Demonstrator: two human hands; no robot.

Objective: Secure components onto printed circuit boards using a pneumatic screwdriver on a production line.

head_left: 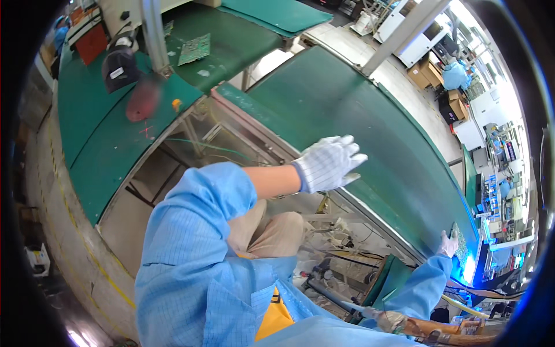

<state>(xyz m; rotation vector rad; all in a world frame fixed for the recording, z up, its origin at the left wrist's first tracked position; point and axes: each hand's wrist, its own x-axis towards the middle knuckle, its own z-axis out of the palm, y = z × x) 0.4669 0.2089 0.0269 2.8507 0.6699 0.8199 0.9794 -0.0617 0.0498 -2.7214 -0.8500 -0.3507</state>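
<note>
Currently, our gloved left hand (330, 165) hangs released, fingers extended, over the green conveyor (358, 115). Our right hand (448, 245) is at the edge of a circuit board (461, 243) by the conveyor's right end, near a blue light (469, 269); we cannot tell whether it grips.

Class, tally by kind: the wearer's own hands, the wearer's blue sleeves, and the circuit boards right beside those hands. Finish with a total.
Left hand and right hand: 2
Left sleeve and right sleeve: 2
Circuit board, by the right hand: 1
Total: 5
</note>
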